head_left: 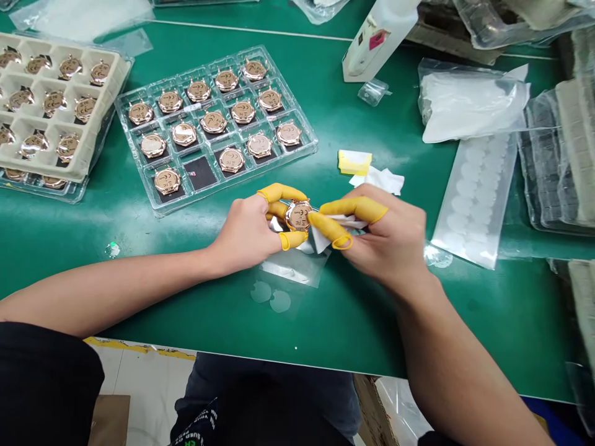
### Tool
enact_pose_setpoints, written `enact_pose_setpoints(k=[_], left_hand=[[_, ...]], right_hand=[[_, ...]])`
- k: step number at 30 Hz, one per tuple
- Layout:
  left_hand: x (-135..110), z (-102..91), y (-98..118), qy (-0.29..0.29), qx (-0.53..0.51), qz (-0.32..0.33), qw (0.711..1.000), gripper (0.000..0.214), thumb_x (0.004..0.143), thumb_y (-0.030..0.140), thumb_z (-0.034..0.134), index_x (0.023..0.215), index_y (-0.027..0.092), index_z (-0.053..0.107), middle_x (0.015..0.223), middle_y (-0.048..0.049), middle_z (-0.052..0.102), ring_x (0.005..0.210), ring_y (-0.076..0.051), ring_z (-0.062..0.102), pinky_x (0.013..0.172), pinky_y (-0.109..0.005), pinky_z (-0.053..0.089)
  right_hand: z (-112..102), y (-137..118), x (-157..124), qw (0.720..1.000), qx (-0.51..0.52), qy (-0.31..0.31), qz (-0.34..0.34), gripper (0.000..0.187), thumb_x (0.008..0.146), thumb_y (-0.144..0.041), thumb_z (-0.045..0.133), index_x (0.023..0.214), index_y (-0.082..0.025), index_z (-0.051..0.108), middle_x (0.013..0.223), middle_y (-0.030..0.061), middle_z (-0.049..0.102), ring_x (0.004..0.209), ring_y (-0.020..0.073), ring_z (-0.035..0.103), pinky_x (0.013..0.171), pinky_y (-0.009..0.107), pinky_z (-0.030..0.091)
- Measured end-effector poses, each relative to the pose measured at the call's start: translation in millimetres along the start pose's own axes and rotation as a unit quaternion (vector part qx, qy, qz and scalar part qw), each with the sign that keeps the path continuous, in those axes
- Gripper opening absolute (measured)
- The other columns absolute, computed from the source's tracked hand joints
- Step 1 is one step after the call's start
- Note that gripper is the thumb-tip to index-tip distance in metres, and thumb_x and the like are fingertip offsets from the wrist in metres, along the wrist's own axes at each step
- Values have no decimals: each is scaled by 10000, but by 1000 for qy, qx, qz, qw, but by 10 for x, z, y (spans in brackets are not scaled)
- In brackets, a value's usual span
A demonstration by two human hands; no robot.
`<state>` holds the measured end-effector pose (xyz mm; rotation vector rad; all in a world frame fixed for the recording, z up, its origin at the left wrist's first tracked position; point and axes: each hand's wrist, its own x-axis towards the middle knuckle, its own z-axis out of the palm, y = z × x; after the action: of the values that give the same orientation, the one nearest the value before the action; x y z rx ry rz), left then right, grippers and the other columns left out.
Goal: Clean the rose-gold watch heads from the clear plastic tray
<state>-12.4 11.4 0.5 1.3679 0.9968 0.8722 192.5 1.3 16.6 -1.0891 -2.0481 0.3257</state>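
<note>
A rose-gold watch case (297, 215), its printed back facing up, is gripped between the thumb and fingers of my left hand (248, 232). Yellow finger cots cover the fingertips of both hands. My right hand (388, 238) pinches a folded white cloth (320, 240) and has its fingertips against the right edge of the case. Just behind the hands lies a clear plastic tray (155, 201) of similar watch cases, with one pocket showing only its black pad (201, 173). Under the hands is a clear film bag (297, 269), beside round clear stickers (270, 296).
Beige trays (86, 152) of watch cases are stacked at the left. A white bottle (379, 43) stands at the back. Yellow finger cots or pads (354, 162) and crumpled white cloth (381, 181) lie behind my right hand. Right of it are a sticker sheet (476, 192) and plastic trays (553, 167).
</note>
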Motion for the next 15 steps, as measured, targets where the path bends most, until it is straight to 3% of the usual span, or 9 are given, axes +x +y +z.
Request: enact_pose_setpoints(k=[3, 6, 9, 12, 15], left_hand=[[14, -6, 13, -11, -36, -18, 999, 480, 707, 197, 878, 1164, 214, 732, 940, -3, 800, 840, -165, 784, 810, -284, 657], [17, -7, 27, -1, -34, -12, 999, 491, 696, 209, 894, 1159, 212, 729, 951, 0, 800, 855, -158, 792, 815, -269, 668], [-2, -10, 34, 18, -5, 22, 1000, 473, 712, 228, 901, 1156, 221, 736, 1027, -7, 811, 924, -160, 801, 891, -283, 683], [-30, -18, 29, 33, 9, 57, 998, 469, 721, 233, 909, 1155, 218, 732, 1034, -6, 818, 938, -159, 809, 893, -276, 692], [-52, -29, 22, 26, 29, 108, 993, 461, 724, 220, 913, 1151, 218, 739, 1030, -4, 825, 920, -152, 814, 876, -257, 693]], right_hand=[[71, 4, 3, 1000, -2, -11, 7, 136, 1010, -365, 697, 976, -253, 766, 841, 50, 697, 704, 170, 624, 622, 328, 468], [28, 150, 15, 991, -92, 57, 81, 192, 1006, -417, 691, 987, -243, 770, 866, 72, 689, 790, 207, 623, 735, 376, 504], [-162, 338, 5, 977, -138, 101, 127, 329, 956, -516, 729, 1120, -234, 775, 1048, 130, 719, 998, 290, 623, 898, 495, 514], [-314, 357, -5, 989, -29, 21, 147, 473, 908, -529, 773, 1305, -277, 722, 1153, 100, 751, 1080, 296, 644, 962, 518, 529], [-331, 231, 17, 976, 99, -46, 187, 437, 851, -475, 844, 1233, -285, 747, 985, 38, 774, 976, 253, 705, 938, 463, 565]])
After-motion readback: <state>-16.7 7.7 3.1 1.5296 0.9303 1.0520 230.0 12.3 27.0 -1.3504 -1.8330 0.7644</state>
